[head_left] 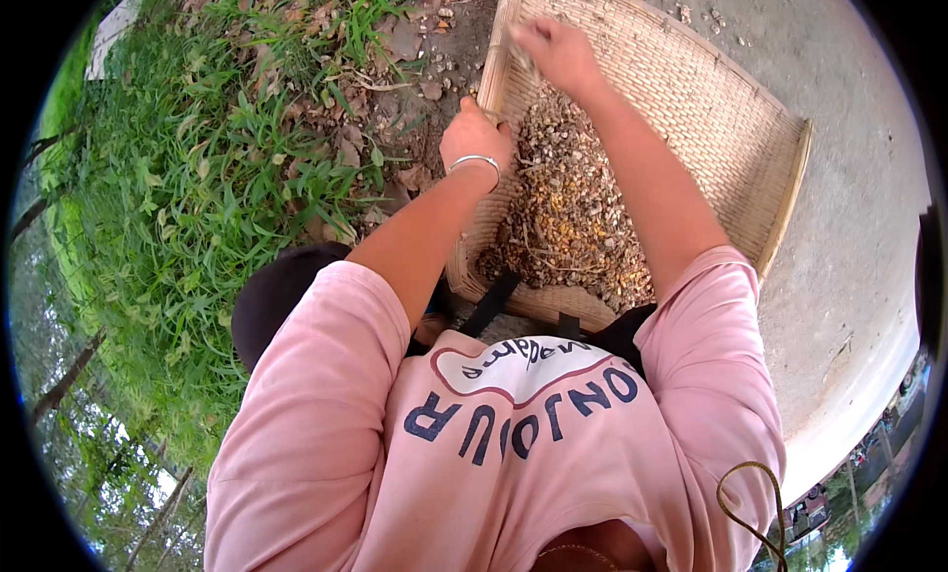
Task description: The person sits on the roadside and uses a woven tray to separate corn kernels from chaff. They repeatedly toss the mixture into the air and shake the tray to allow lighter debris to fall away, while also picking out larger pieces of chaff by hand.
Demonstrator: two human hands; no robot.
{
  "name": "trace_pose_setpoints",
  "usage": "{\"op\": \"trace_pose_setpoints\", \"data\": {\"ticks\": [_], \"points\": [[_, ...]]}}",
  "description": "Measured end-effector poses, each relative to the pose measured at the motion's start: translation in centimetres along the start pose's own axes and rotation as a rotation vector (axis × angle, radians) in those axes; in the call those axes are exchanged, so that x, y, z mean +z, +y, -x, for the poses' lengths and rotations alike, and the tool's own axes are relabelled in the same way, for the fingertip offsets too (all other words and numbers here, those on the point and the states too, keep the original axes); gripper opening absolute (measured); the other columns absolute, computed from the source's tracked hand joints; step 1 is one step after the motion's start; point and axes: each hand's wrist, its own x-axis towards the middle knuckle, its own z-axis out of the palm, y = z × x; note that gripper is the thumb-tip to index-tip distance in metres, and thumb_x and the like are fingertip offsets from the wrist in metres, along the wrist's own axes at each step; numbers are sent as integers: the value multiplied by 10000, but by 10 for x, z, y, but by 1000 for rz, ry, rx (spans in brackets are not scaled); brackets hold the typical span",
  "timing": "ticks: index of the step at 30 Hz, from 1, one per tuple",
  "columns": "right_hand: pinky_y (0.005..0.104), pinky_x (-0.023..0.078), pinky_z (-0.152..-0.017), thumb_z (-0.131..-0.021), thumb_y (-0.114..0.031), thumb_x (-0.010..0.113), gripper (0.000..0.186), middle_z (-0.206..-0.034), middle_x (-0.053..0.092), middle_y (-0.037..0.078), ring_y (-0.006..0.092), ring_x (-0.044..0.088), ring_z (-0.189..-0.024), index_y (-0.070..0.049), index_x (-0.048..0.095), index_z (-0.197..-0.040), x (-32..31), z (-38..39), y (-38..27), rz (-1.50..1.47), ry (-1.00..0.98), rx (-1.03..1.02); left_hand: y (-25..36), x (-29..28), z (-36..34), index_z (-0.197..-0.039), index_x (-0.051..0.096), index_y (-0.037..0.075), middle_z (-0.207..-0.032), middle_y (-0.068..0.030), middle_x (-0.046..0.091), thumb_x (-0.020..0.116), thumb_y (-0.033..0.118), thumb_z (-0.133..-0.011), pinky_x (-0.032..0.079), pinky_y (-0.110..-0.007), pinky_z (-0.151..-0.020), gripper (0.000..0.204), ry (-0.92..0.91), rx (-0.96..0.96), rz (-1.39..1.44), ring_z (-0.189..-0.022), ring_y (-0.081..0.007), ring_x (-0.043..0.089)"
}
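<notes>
A woven bamboo winnowing tray [691, 108] with a raised wooden rim lies in front of me. A heap of mixed grains, yellow kernels and brown chaff [568, 197] fills its near left part, with thin stalks among it. My left hand [479, 138], a silver bangle at its wrist, is closed around the tray's left rim. Above the far left part of the tray is my right hand [558, 54], its fingers bent together close to that rim. A pale, blurred bit shows under those fingers, too smeared to name.
Green grass [217, 197] and dry leaves [351, 143] cover the ground on the left. A grey concrete surface [839, 236] stretches along the right of the tray. Dark straps [491, 305] hang near the tray's near edge. A thin cord loop [750, 468] shows at lower right.
</notes>
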Motion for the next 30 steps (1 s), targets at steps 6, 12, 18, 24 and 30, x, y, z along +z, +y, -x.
{"op": "trace_pose_setpoints", "data": {"ticks": [6, 12, 18, 24, 30], "points": [[404, 426, -992, -921, -364, 587, 618, -1355, 480, 180, 287, 510, -1213, -72, 356, -1415, -51, -39, 3, -414, 95, -322, 7, -4, -1, -1159, 476, -21, -990, -227, 664, 694, 308, -812, 540, -420, -819, 526, -20, 8, 23, -939, -356, 657], [461, 262, -1121, -903, -313, 579, 585, -1486, 341, 139, 310, 331, -1364, -117, 374, -1414, -3, -21, 128, 541, 379, -221, 9, -3, 1, -1131, 479, -19, -972, -229, 666, 696, 299, -809, 540, -427, -809, 502, -23, -7, 4, -927, -364, 659], [534, 176, -1129, -882, -279, 587, 598, -1497, 299, 109, 310, 246, -1394, -153, 346, -1415, 31, -33, 109, 694, 418, -167, 9, -3, 3, -1088, 467, -9, -944, -215, 667, 678, 266, -828, 548, -421, -793, 433, 9, 19, -27, -899, -360, 667], [428, 322, -1090, -870, -125, 584, 455, -1363, 443, 113, 310, 399, -1288, -88, 479, -1311, 24, -10, 110, 614, 197, -382, 9, -2, 1, -1122, 489, -15, -989, -232, 661, 696, 314, -806, 537, -431, -821, 501, 4, 17, 10, -944, -366, 653], [344, 448, -1041, -855, -123, 608, 539, -1310, 485, 127, 233, 517, -1187, -142, 444, -1368, -40, 37, 102, 493, -145, -121, 6, -1, 1, -1127, 487, -22, -996, -224, 662, 696, 320, -809, 538, -427, -822, 512, -2, 16, -7, -945, -358, 654]]}}
